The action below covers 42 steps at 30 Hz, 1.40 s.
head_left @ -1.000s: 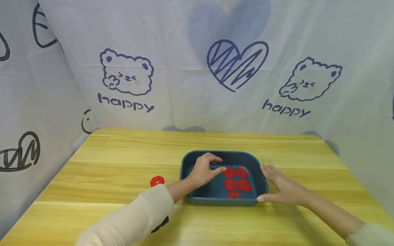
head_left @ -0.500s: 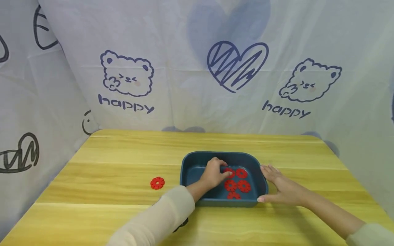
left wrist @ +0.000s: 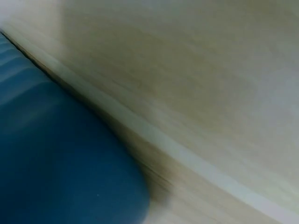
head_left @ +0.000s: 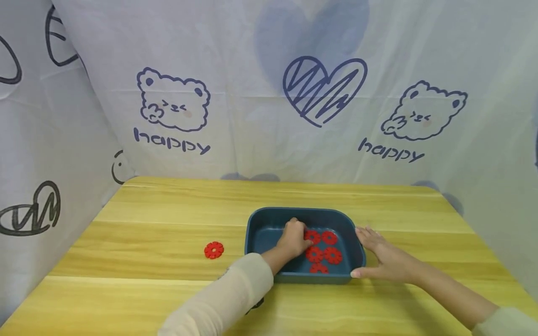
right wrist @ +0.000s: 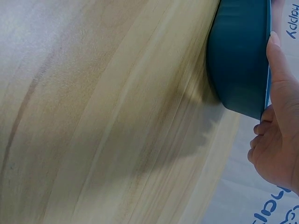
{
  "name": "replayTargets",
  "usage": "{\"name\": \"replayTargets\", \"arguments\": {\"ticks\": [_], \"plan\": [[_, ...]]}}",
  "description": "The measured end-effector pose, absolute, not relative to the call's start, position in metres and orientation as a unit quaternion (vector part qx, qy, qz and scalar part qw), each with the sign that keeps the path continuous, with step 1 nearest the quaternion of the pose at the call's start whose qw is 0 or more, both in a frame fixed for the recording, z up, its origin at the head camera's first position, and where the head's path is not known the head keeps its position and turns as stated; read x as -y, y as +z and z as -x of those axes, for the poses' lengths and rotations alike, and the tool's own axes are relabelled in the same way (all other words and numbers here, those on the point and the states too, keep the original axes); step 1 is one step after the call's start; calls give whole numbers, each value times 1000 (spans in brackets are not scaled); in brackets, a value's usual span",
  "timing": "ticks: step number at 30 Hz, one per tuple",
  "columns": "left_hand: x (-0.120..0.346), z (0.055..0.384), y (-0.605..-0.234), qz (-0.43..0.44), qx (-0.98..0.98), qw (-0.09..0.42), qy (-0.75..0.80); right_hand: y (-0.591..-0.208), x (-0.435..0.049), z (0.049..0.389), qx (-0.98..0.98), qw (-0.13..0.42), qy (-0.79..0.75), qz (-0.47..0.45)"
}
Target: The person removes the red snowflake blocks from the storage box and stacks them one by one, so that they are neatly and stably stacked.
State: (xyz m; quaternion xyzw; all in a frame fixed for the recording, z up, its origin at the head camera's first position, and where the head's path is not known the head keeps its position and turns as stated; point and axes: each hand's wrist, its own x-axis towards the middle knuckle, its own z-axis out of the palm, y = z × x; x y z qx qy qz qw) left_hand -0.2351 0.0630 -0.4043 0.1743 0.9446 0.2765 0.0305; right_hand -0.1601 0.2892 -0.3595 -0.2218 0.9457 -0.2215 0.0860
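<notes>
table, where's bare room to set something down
Bare table lies left of the lone red disc, between the blue bin and the curtain, and between the right hand and the table's right edge. Inside the bin, the far left corner is bare. Crowded: the rest of the bin, with red discs and the left hand.

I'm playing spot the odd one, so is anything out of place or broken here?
One red notched plastic ring lies alone on the yellow wood-grain table, left of the rounded blue plastic tub, while five matching red rings lie inside. That looks odd. Nothing looks spilled or broken, though some are partly hidden.
</notes>
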Motion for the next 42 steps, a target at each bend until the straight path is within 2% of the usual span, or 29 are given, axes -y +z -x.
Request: {"name": "replayTargets", "arguments": {"ticks": [7,17,32,42], "plan": [[-63,238,-405,-175,-947,22,269,-360,-289,161,-947,82,-218,222],[-59,241,-406,-181,-939,38,289,-361,-288,161,-947,79,-218,224],[-49,241,-396,-226,-913,23,340,-361,-288,160,-946,84,-221,223],[-30,235,-382,-266,-894,-14,361,-361,-288,160,-945,84,-223,225]]}}
